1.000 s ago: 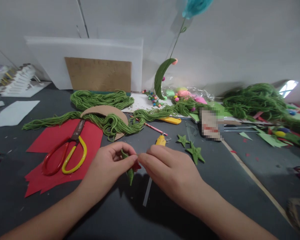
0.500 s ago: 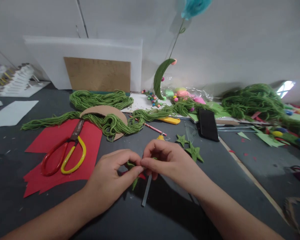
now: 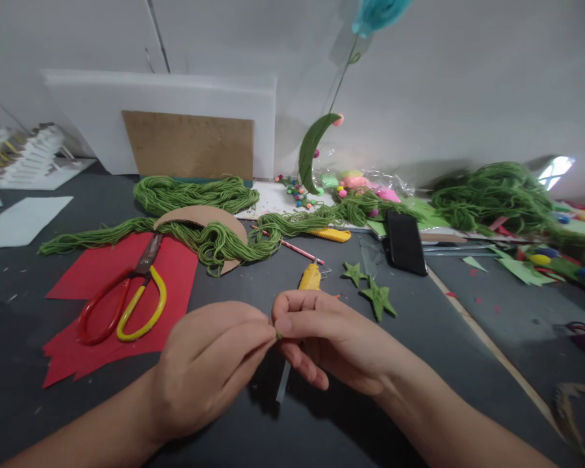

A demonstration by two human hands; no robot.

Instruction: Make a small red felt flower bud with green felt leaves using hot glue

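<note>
My left hand (image 3: 214, 364) is closed, its knuckles turned up and its fingertips pinched against those of my right hand (image 3: 322, 331). A tiny bit of green yarn (image 3: 279, 335) shows where the fingertips meet; the rest of the piece is hidden in my left hand. My right thumb and index finger pinch at the same spot, while the other right fingers curl loosely below. Under my right hand lies a yellow glue gun (image 3: 311, 276), with a clear glue stick (image 3: 283, 385) sticking out toward me. Two green yarn stars (image 3: 379, 299) lie just beyond my right hand.
Red-and-yellow-handled scissors (image 3: 143, 286) rest on red paper (image 3: 178, 279) at left. Green yarn (image 3: 195, 195), a cardboard crescent (image 3: 202, 218), a yellow cutter (image 3: 334, 234) and a phone (image 3: 406, 242) lie behind. A green moon (image 3: 312, 153) hangs from a wire near the wall.
My left hand has rolled over, so its back now covers the green piece and the red bit seen before. My right hand has dropped slightly, uncovering more of the glue gun.
</note>
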